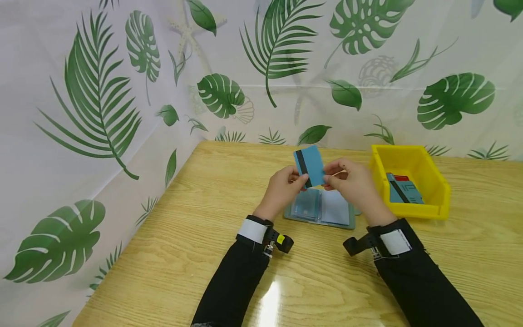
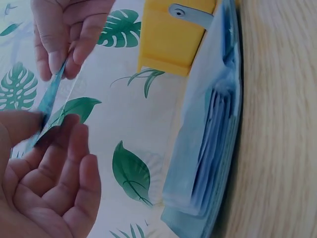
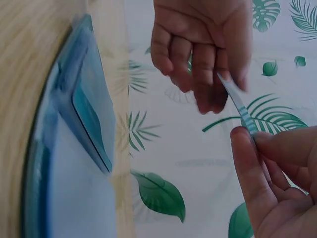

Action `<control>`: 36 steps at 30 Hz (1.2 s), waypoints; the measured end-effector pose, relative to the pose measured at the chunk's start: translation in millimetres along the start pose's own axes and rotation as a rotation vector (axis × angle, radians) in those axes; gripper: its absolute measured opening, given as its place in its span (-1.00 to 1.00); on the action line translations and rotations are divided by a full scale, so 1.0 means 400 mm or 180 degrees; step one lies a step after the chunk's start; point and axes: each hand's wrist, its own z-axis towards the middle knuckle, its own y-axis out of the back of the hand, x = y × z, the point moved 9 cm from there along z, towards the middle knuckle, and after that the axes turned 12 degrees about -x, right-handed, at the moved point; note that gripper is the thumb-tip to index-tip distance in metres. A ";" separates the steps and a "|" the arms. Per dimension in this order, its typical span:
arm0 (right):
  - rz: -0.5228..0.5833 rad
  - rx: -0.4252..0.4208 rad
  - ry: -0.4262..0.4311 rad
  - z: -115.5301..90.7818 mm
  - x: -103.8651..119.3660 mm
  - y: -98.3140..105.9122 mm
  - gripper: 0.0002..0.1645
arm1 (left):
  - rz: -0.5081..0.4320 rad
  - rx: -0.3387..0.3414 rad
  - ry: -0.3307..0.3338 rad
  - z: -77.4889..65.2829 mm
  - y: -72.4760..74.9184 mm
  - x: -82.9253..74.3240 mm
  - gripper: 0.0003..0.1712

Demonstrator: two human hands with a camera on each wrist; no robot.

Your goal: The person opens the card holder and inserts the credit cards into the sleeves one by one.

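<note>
A blue card (image 1: 313,164) with a black stripe is held up above the table between both hands. My left hand (image 1: 282,188) pinches its lower left edge between thumb and fingers. At the opposite edge, my right hand (image 1: 353,184) pinches the card with thumb and forefinger. Beneath them a card holder (image 1: 337,208) lies spread on the table, with clear sleeves. Its left sleeve contains a bluish card (image 1: 305,205), while the right side looks whitish. The left wrist view shows the holder's stacked sleeves (image 2: 210,148) edge-on and a snap strap (image 2: 190,15).
To the right stands a yellow bin (image 1: 439,190) containing several cards, among them a blue striped card (image 1: 402,190) and a red one (image 1: 402,178). A leaf-patterned cloth (image 1: 261,81) hangs behind and to the left of the wooden table (image 1: 171,254).
</note>
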 end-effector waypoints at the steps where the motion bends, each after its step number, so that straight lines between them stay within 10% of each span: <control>1: -0.0012 0.0109 -0.0017 -0.001 -0.001 -0.011 -0.71 | -0.0035 -0.0056 0.0009 0.002 0.005 0.003 -0.79; 14: -0.1327 0.1533 0.0074 -0.029 -0.104 -0.131 -0.12 | 0.0649 0.0197 0.0251 -0.005 -0.011 0.047 -0.61; 36: -0.1762 0.1747 0.0087 -0.049 -0.121 -0.145 0.12 | 0.1096 0.0591 0.0567 -0.015 -0.039 0.103 -0.30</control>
